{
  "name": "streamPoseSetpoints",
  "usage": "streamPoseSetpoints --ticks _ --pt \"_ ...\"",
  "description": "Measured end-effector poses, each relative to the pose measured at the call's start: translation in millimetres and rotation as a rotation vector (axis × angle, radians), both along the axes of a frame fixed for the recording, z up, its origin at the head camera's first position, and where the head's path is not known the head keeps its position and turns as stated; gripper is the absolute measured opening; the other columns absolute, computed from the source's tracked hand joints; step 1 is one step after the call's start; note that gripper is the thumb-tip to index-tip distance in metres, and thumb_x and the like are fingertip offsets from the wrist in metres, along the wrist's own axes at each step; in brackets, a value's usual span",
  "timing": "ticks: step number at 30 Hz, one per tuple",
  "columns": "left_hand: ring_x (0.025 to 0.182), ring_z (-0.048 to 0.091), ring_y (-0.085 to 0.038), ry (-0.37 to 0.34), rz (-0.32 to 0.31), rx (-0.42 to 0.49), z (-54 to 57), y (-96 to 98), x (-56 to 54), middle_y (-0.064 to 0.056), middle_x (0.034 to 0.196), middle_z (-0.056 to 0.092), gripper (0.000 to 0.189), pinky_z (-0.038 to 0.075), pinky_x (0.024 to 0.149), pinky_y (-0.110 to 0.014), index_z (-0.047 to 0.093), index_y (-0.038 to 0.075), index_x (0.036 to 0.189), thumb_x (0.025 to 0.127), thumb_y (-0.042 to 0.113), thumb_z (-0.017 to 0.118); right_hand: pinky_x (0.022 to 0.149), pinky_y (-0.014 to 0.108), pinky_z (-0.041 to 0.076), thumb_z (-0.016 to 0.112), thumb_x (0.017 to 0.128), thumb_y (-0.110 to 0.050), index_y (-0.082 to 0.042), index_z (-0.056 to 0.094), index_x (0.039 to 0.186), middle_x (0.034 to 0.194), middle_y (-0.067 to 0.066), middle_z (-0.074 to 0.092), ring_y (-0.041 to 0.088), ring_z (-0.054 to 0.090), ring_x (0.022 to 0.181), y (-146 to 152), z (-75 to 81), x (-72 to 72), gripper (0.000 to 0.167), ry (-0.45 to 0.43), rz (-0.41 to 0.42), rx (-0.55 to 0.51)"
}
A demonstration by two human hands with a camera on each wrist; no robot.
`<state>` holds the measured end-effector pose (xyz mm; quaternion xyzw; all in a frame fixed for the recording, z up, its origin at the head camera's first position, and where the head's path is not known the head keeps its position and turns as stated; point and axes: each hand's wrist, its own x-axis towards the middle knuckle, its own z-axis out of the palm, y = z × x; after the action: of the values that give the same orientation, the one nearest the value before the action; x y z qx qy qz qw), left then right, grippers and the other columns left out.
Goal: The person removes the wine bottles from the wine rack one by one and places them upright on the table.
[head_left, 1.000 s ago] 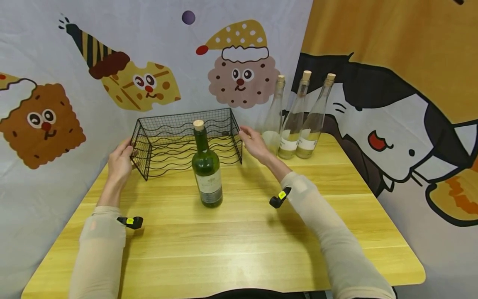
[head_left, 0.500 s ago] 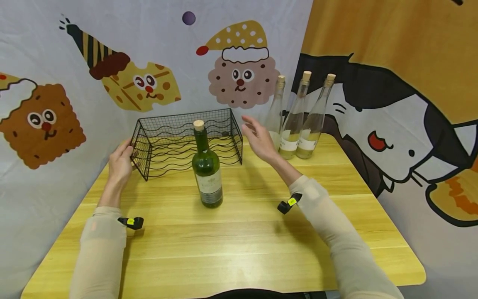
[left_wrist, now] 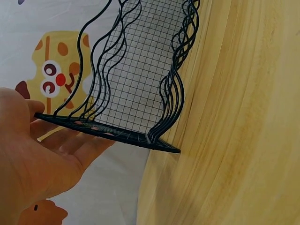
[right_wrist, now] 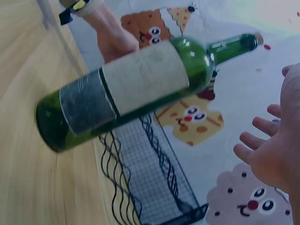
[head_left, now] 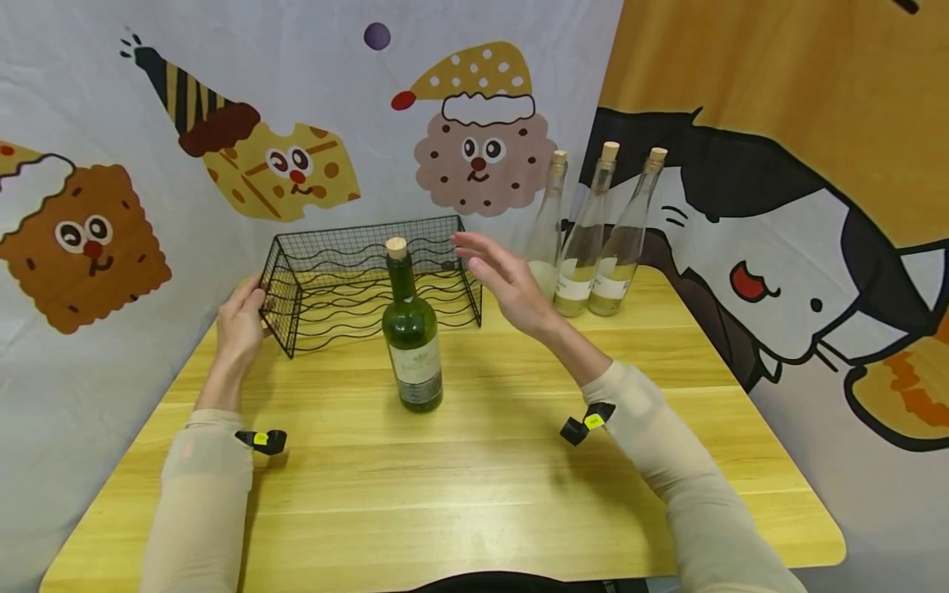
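Note:
A black wire wine rack [head_left: 371, 317] with wavy bars stands at the back of the table. My left hand [head_left: 240, 325] holds its left end; in the left wrist view the fingers of the left hand [left_wrist: 51, 159] lie along the outside of the mesh end panel, with the thumb at its edge. Before the rack stands a corked green wine bottle [head_left: 417, 358], upright, with a pale and grey label. My right hand [head_left: 511, 284] hovers at the rack's right end, fingers extended, holding nothing. In the right wrist view the wine bottle [right_wrist: 145, 77] is apart from that hand [right_wrist: 274, 145].
Three clear corked bottles with white labels, among them the middle clear bottle [head_left: 582, 247], stand close together at the back right, behind my right hand. The wooden table [head_left: 474, 486] meets a cartoon-printed cloth [head_left: 296, 49] at its back.
My right hand has come off the rack's right end, risen, and swung inward toward the green wine bottle with fingers extended. The left hand, rack and bottles stay in place.

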<state>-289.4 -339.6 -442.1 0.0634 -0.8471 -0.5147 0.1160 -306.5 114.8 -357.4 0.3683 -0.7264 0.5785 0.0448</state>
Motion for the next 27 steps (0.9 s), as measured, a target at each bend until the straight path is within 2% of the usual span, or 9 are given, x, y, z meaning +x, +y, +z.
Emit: streamPoseSetpoints --ticks 6,12,19,27 --pt "0.178 0.007 -0.044 -0.018 -0.005 0.018 2.9 -0.4 -0.4 -0.013 0.191 0.014 0.063 0.011 0.146 -0.067 0.020 0.023 0.183 0.124 0.045 0.023 0.138 0.055 0.043 0.044 0.118 -0.023 -0.001 0.043 0.171 0.175 0.021 0.050 0.042 0.049 0.163 -10.6 11.1 14.9 0.057 0.031 0.108 0.004" --pt "0.178 0.008 -0.045 -0.015 -0.010 0.010 1.6 -1.1 0.6 -0.015 0.191 0.015 0.063 0.011 0.146 -0.068 0.020 0.022 0.183 0.124 0.044 0.022 0.136 0.058 0.045 0.046 0.119 -0.017 0.000 0.041 0.172 0.175 0.022 0.049 0.048 0.047 0.163 -25.0 17.7 25.2 0.056 0.001 0.203 0.008" --pt "0.177 0.012 -0.044 -0.010 0.014 0.013 -1.0 0.4 0.1 -0.014 0.190 0.019 0.064 0.013 0.147 -0.065 0.025 0.022 0.182 0.123 0.046 0.025 0.133 0.045 0.050 0.051 0.118 -0.015 -0.004 0.043 0.173 0.176 0.018 0.050 0.036 0.054 0.161 -36.0 21.4 29.6 0.056 -0.080 0.197 0.030" --pt "0.178 0.009 -0.044 -0.016 0.008 0.031 -0.8 0.4 0.0 -0.013 0.191 0.015 0.064 0.010 0.147 -0.065 0.022 0.023 0.183 0.123 0.046 0.024 0.126 0.045 0.057 0.054 0.118 -0.018 -0.004 0.042 0.173 0.170 0.022 0.056 0.037 0.064 0.151 -43.2 23.8 28.6 0.058 -0.122 0.158 0.079"
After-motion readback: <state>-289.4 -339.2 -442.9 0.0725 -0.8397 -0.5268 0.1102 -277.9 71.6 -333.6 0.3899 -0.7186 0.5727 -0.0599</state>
